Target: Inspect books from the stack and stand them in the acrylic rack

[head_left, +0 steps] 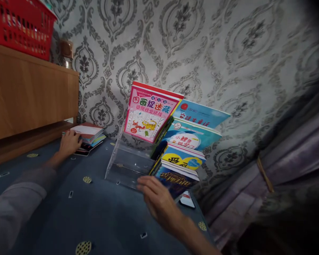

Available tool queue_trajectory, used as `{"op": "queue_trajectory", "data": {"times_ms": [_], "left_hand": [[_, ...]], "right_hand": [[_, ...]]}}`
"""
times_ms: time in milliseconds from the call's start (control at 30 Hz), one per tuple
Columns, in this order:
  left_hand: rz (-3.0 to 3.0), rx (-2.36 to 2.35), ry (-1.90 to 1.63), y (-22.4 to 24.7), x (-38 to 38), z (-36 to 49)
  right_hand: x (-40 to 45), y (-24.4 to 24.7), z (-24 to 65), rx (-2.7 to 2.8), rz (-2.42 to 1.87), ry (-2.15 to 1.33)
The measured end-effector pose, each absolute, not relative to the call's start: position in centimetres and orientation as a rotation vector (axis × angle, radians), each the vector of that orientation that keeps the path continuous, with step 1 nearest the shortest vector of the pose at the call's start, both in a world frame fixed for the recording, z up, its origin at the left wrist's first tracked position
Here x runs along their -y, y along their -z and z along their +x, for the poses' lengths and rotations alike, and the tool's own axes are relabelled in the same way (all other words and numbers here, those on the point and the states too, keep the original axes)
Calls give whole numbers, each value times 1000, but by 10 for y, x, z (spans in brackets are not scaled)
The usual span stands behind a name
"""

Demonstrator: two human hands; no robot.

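My left hand reaches to a low stack of thin books and booklets at the left, its fingers bent over the near edge of the top book. My right hand is at the front of a clear plastic book rack, fingers together around its front edge, thumb hidden. In the rack's rear left stands a pink picture book. Its right side holds light blue books, a teal book, yellow-and-blue books and dark blue books in stepped rows.
A wooden cabinet stands at the left, with a red plastic basket on top. Patterned wallpaper rises behind the rack. A phone-like object lies right of it on the dark blue cloth. Curtains hang at the right.
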State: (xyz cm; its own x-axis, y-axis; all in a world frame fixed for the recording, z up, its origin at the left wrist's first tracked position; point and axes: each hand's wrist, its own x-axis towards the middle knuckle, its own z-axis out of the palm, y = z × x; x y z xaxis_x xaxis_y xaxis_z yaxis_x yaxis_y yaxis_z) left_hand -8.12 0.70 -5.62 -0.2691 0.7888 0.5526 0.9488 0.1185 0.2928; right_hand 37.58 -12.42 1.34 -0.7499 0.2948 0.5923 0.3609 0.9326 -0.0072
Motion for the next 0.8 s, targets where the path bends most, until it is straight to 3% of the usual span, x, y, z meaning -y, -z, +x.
{"op": "queue_trajectory", "data": {"times_ms": [133,267,800], "left_hand": [[-1849,1987,666,57,-18,-86],[-1944,1872,499,56,-22,-94],[-1945,1745,213,42,-7,-89]], "right_hand": [[138,63,371,2372,-571,-131],[148,107,365,2300,-592,-374],[149,136,376,2064,-764,-558]]}}
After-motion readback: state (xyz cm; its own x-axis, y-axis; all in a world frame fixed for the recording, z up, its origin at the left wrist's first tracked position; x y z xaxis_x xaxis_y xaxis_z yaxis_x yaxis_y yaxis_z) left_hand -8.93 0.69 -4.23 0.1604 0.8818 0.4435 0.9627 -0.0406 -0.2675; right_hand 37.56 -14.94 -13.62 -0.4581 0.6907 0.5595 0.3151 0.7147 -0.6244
